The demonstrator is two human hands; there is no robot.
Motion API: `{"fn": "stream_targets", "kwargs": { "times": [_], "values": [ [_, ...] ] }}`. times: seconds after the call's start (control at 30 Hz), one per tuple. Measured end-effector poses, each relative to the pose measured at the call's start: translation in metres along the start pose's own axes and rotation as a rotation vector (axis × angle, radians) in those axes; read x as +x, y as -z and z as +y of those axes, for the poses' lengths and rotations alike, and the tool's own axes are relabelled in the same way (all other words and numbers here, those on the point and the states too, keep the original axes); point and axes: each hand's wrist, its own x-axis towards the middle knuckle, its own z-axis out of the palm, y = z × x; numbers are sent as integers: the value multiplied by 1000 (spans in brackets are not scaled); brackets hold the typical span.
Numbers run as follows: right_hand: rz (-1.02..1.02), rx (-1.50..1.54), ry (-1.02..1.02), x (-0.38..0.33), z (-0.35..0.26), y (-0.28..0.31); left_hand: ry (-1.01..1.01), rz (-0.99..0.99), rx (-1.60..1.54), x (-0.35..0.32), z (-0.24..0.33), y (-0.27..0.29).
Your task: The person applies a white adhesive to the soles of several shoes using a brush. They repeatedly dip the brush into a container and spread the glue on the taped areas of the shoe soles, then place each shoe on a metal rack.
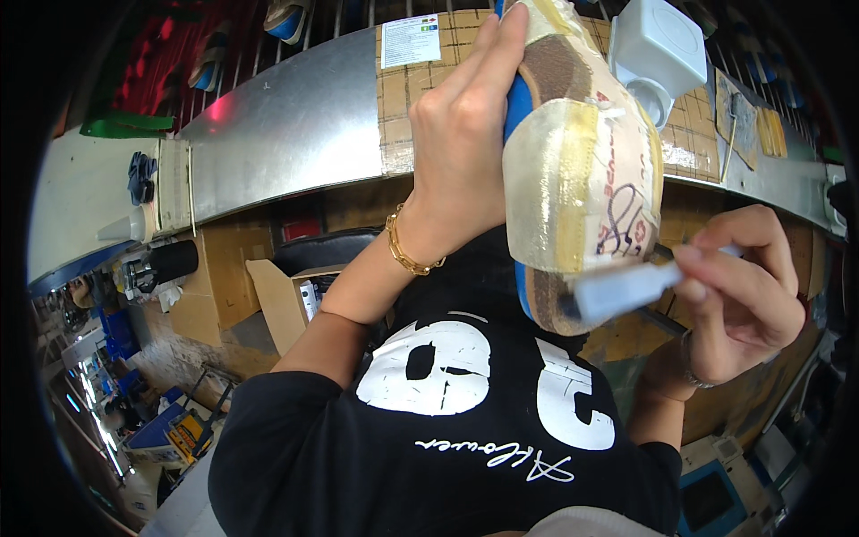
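My left hand (474, 121) grips a shoe upper (631, 170) stretched on a blue last (519, 112), holding it tilted with its underside turned up. Pale cloth, yellowish tape and brown patches cover that underside, and a pen scribble marks it. Between the fingertips and thumb of my right hand (747, 286) is a pale, flat brush-like tool (626, 291), blurred by motion. Its head lies at the brown rounded end of the shoe nearest me. Whether it touches the surface I cannot tell.
A white plastic container (658, 54) stands behind the shoe on a bench with a metal top (277, 125) and cardboard. A printed sheet (411, 41) lies there. More blue-based shoes (286, 20) sit on racks beyond. Cardboard boxes (215, 291) stand at left below the bench.
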Motion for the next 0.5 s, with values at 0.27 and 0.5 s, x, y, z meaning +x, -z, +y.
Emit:
{"fn": "stream_targets", "kwargs": {
  "times": [0.27,0.5],
  "values": [
    [170,-340,213,-11,-14,-20,-82,51,73,4,-7,3],
    [155,-130,162,-2,2,-23,-30,-6,23,4,-13,2]
  ]
}}
